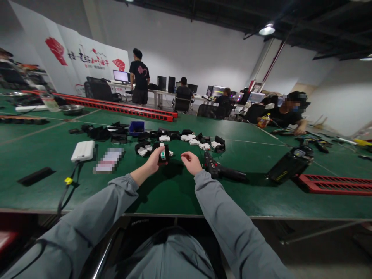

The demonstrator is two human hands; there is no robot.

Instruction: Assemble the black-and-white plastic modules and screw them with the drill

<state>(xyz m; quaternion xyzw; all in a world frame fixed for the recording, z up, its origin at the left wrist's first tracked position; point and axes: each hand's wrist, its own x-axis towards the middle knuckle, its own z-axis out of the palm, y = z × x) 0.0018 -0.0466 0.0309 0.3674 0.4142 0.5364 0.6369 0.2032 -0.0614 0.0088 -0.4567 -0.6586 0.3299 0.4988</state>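
Note:
My left hand (154,159) is wrapped round a small black part (166,154) with a white and green face, held above the green table (174,195). Just right of it, my right hand (191,162) is closed with the fingertips pinched together; whatever they hold is too small to make out. A black power drill (222,170) lies beside my right hand. Beyond both hands, several black and white parts (205,144) are spread in a row, near a blue bin (136,128).
On the left are a white box (83,151) with a cable, a blurred phone-like item (109,159) and a black strip (36,176). To the right stand a black container (287,166) and a red slotted rail (338,184). Another person (290,110) leans over the table's far right.

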